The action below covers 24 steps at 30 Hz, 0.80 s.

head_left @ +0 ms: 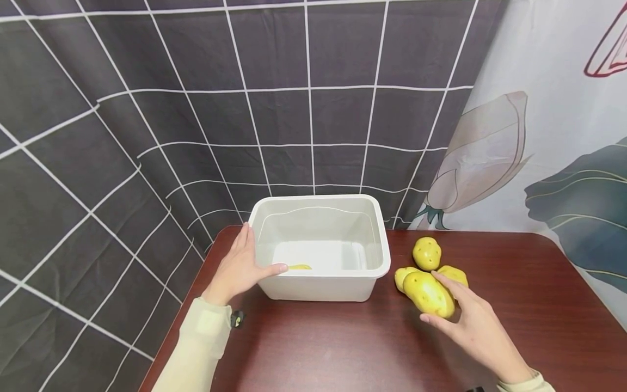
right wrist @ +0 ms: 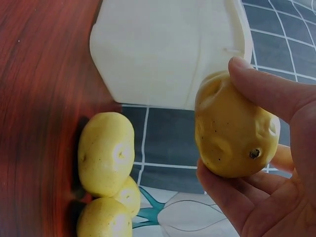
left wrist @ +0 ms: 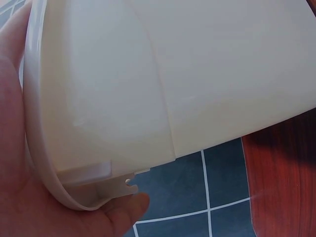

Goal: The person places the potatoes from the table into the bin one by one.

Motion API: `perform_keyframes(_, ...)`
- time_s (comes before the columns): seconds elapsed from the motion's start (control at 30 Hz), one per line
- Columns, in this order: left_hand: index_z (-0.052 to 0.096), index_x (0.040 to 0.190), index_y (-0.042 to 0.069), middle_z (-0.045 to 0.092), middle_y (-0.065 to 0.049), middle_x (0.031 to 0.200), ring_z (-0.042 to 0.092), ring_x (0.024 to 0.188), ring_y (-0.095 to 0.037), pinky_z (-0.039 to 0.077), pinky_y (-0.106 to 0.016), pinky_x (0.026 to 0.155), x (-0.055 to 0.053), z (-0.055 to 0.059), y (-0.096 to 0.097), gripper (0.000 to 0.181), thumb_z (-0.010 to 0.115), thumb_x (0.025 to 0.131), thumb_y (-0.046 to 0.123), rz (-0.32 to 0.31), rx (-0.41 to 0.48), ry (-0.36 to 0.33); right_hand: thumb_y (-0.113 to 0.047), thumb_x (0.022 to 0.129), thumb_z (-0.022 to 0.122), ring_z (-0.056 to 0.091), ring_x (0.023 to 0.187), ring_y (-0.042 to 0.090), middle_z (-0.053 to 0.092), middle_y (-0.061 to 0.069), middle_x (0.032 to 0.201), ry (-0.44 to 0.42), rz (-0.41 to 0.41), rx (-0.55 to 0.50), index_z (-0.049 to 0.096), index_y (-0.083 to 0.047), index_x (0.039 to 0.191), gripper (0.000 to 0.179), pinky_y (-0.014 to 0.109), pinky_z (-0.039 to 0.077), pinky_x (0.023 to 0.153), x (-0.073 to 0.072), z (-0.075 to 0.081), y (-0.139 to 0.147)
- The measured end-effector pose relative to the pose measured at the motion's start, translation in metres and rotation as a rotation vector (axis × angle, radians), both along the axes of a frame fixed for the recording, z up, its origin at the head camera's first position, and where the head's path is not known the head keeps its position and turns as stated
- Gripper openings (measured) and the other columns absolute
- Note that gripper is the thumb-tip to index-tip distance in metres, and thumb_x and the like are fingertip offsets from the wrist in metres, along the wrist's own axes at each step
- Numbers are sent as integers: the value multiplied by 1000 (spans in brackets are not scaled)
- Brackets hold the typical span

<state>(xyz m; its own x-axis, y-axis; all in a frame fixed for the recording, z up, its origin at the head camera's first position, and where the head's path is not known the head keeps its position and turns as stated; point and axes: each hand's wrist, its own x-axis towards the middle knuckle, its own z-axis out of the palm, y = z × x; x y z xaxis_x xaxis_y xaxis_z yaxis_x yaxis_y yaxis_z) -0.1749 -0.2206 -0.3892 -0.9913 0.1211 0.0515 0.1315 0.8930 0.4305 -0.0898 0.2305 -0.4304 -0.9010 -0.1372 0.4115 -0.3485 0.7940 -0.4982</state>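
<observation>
A yellow potato (head_left: 429, 294) is in my right hand (head_left: 477, 326), held between the thumb and fingers; the right wrist view shows this potato (right wrist: 237, 128) lifted off the table, with a dark spot on it. Close by lie three more potatoes (head_left: 427, 253) in a cluster. My left hand (head_left: 238, 269) rests against the left front corner of a white plastic bin (head_left: 318, 287), fingers straight along its side and thumb across the front rim. In the left wrist view, that palm lies against the bin's rim (left wrist: 34, 113). A sliver of yellow (head_left: 300, 267) shows inside the bin, mostly hidden by the front wall.
The dark red wooden table (head_left: 333, 343) ends at a rounded back edge. Behind it hangs a dark grey cloth (head_left: 274, 120) with a white grid, and at the right a pale cloth (head_left: 490, 190) with printed flowers. The bin stands near the back, left of the potatoes.
</observation>
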Motion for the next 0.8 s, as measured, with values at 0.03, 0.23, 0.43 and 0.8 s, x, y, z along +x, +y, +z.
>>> perform_keyframes(0.03,4,157,-8,0,-21,167,7,153,-38,21,-56,119,0,0,0,134,67,75,78,0,0,-2,-38,67,94,63,103,32,65,16,123,1,-2,-3,58,-9,138,84,12,36,81,0,0,0)
perform_keyframes(0.23,3,157,-7,-1,-21,167,6,153,-38,22,-55,119,0,1,1,136,65,74,81,1,-7,-11,-38,67,94,63,107,34,65,17,124,7,-19,-4,58,-10,139,85,27,43,83,0,2,0)
perform_keyframes(0.43,3,157,-7,-1,-21,167,5,153,-38,22,-56,118,1,2,1,132,69,77,74,3,1,-15,-38,67,94,62,109,36,64,19,126,11,-25,-10,58,-9,139,86,30,44,84,-2,5,-1)
perform_keyframes(0.8,3,157,-7,0,-21,167,6,153,-39,21,-56,118,1,2,1,133,68,76,76,3,-3,-11,-35,67,95,61,98,26,65,14,126,73,0,-19,58,-7,139,86,6,38,76,-7,10,-2)
